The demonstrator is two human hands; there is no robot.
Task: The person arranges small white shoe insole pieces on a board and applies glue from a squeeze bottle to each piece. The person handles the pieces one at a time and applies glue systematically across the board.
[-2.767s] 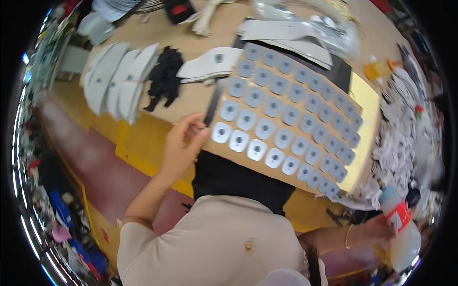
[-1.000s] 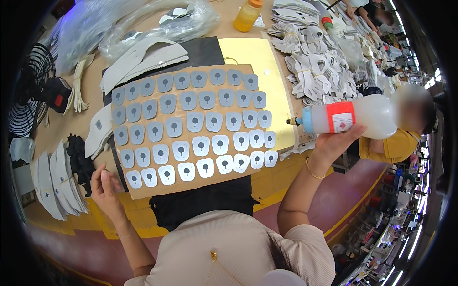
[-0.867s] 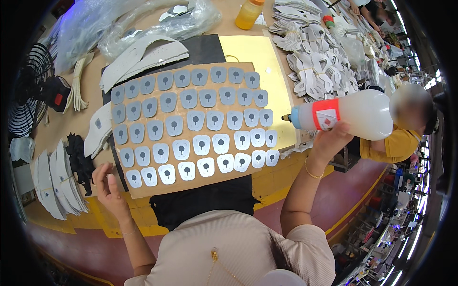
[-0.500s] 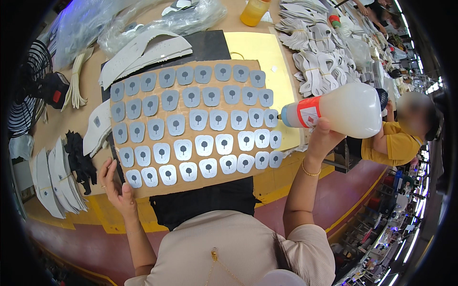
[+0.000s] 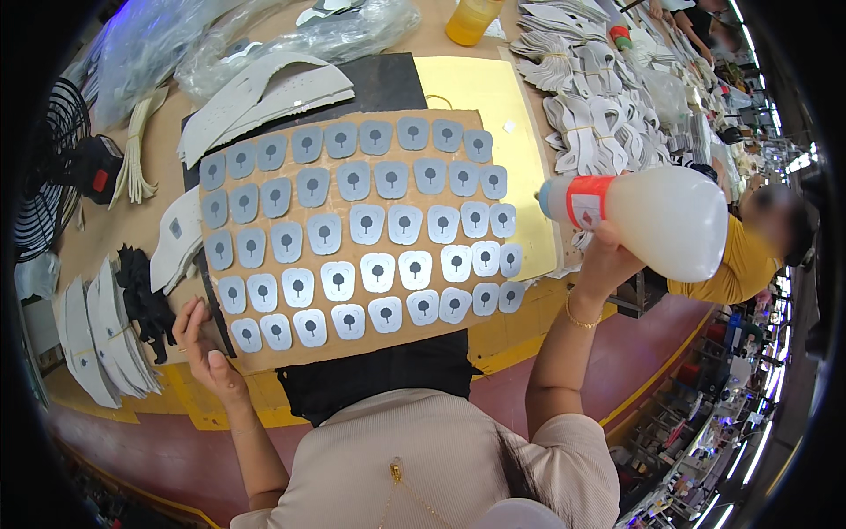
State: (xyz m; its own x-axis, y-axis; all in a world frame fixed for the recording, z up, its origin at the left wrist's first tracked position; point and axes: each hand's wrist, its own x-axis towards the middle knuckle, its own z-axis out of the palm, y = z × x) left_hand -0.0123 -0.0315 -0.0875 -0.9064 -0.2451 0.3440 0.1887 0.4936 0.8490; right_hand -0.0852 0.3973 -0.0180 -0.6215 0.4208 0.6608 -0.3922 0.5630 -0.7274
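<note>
My right hand (image 5: 610,264) is wrapped round a translucent white squeeze bottle (image 5: 671,222) with a red-and-white label and a blue-grey cap. The bottle lies nearly level, its nozzle pointing left, just beyond the right edge of a brown cardboard sheet (image 5: 379,340). Rows of small silver-grey patches (image 5: 337,280), each with a dark tree-shaped mark, cover this sheet. Some patches in the nearer rows look shinier. At the sheet's lower left corner my left hand (image 5: 210,354) is open, fingers apart and holding nothing; whether it touches the edge I cannot tell.
Under the sheet lie a black board (image 5: 388,81) and yellow paper (image 5: 476,93). White cut pieces (image 5: 264,93) rest behind, with more bundles (image 5: 577,132) at the right. A black fan (image 5: 57,176) stands left, an amber container (image 5: 474,22) far back. Another person (image 5: 749,256) is at the right.
The bottle has moved right, with its nozzle drawn away from the sheet's right edge. My left hand has shifted slightly left and down.
</note>
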